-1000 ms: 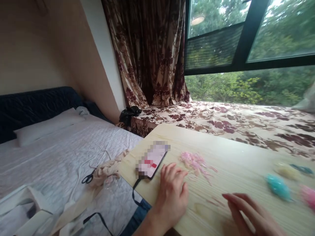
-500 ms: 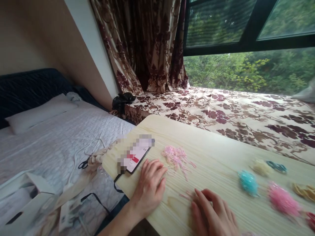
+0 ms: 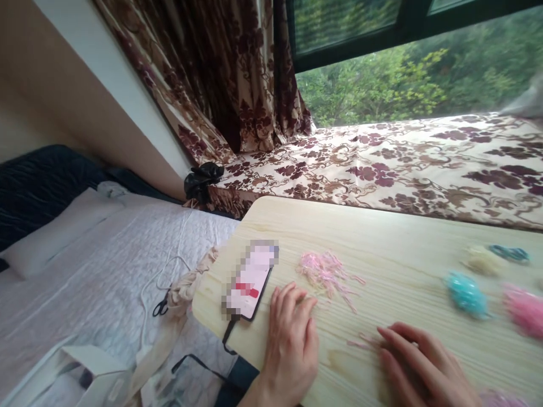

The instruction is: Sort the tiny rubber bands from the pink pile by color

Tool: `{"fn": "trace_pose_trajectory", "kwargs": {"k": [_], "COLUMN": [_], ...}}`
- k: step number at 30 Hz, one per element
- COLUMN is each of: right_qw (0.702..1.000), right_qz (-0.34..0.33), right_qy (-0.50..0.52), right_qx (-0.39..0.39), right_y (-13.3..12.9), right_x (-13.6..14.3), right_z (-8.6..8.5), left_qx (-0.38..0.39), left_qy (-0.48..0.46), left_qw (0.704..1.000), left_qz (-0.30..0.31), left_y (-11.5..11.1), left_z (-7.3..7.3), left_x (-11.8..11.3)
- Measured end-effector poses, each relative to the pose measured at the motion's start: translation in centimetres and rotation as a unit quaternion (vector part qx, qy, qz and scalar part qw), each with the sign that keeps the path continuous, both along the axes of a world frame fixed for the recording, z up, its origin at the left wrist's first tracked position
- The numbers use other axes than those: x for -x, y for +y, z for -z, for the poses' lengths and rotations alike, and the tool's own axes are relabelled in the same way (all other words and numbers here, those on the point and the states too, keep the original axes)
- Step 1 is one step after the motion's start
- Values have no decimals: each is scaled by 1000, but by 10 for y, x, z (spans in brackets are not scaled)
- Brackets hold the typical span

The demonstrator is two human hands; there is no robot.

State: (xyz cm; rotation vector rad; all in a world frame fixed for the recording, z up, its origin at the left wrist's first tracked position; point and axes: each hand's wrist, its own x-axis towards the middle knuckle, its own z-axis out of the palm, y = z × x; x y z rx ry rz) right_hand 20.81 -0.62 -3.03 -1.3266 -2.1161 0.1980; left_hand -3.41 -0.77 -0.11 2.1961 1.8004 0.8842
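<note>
My left hand [image 3: 292,333] lies on the pale wooden table [image 3: 382,226], palm down with its fingers stretched out, holding nothing. Its fingertips are close to a loose heap of pink strands [image 3: 324,271] and to the right of a phone [image 3: 254,277] with a black cable plugged in. My right hand [image 3: 424,362] rests on its side on the table, thumb and fingers apart. A few short pink strands [image 3: 360,342] lie just beyond its fingertips. Farther right are a turquoise bundle [image 3: 466,294] and a bright pink bundle [image 3: 526,311], the latter cut by the frame edge.
A cream bundle [image 3: 483,260] and a dark teal one [image 3: 509,252] lie at the table's right. Left of the table is a bed [image 3: 97,265] with scissors [image 3: 160,307], cords and a white box [image 3: 89,362]. Behind runs a floral-covered window ledge [image 3: 382,164].
The camera view has turned left and tilted, so the table, phone and strands sit farther right in it. Both hands keep nearly the same places on the table.
</note>
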Motion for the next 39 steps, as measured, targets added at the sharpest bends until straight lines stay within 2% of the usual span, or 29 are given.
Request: {"fn": "trace_pose_trajectory", "kwargs": {"k": [6,13,20,28,33,39], "right_qw": [990,988,995,997,997,998], "right_qz": [99,115,89,2,-13,-11], "right_qy": [93,89,33,-61,-59,-41], "right_qx": [42,44,23,-35,-49,-47], "right_y": [-6,-8,-7,2,3,1], "right_x": [22,27,22,16,24,19], "right_z": [-17,-19,-15,-23,-24,-25], "left_qx": [-8,-22,-30,-32,-30,-26], "left_qy": [-32,-43,-81,-149,-149,-143], "left_qw": [999,998,996,988,988,989], "left_qz": [27,28,4,10,10,9], "left_y": [1,1,1,13,15,13], "left_z": [2,6,8,-8,0,7], "left_x": [4,4,6,4,-2,-1]}}
